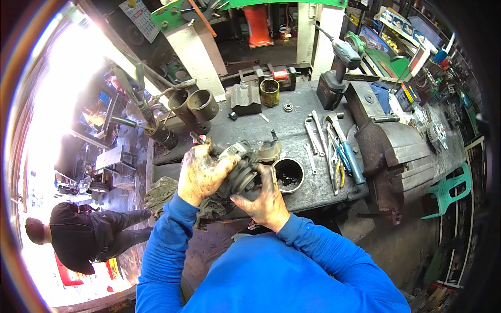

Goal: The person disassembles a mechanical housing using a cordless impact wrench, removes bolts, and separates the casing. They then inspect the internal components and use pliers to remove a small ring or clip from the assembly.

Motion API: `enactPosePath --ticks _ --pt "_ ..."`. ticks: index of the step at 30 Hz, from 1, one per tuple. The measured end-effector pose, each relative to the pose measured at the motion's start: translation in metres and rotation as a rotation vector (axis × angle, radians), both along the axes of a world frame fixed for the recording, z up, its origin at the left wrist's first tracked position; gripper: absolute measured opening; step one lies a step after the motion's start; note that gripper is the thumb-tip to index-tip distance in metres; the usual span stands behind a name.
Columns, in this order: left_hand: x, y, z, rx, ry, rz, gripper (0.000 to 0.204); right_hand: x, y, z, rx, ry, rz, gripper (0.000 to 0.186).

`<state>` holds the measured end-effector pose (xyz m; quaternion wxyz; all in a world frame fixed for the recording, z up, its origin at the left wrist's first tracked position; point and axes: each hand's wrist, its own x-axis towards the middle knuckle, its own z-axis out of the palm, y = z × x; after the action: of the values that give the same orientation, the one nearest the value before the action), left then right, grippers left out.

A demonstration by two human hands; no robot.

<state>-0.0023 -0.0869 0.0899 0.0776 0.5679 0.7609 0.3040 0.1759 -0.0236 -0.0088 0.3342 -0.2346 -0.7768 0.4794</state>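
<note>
Dark metal part between left fingers and right fingers

A: Hands?
B: Centre of frame, both grimy. Left hand grips a grooved metal part from the left; right hand holds its right side between thumb and fingers.
A: Close by?
B: Just right, a round can, dark residue inside. Lower left of the part, a crumpled rag.
A: Right of centre?
B: Wrenches, a blue-handled hammer, then a rusty vise.
A: Edges?
B: Lower left, a person in dark clothes; far right, a green plastic chair.
</note>
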Motion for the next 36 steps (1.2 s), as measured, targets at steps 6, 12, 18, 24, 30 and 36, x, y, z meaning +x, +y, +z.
enactPosePath --ticks 6,12,18,24,30,36 --pt "-0.001 -0.011 -0.001 0.05 -0.19 0.111 0.035 0.0 0.007 -0.006 0.186 0.02 -0.015 0.077" --pt "0.004 0.002 0.006 0.066 -0.023 0.023 0.037 0.029 0.026 -0.029 -1.475 -0.049 0.113 0.106" --pt "0.028 0.006 0.012 -0.051 -0.065 -0.196 0.039 0.076 0.072 -0.051 -1.063 0.203 -0.092 0.074" --pt "0.058 0.011 0.006 -0.091 -0.12 -0.449 0.04 0.071 0.126 -0.026 -0.529 0.027 -0.027 0.05" --pt "0.084 0.007 0.003 -0.026 -0.013 -0.57 0.044 0.039 0.139 -0.006 -1.148 0.07 0.219 0.046" --pt "0.099 0.009 -0.002 -0.093 0.105 -0.574 0.054 0.024 0.15 0.021 -1.24 0.13 0.254 0.044"
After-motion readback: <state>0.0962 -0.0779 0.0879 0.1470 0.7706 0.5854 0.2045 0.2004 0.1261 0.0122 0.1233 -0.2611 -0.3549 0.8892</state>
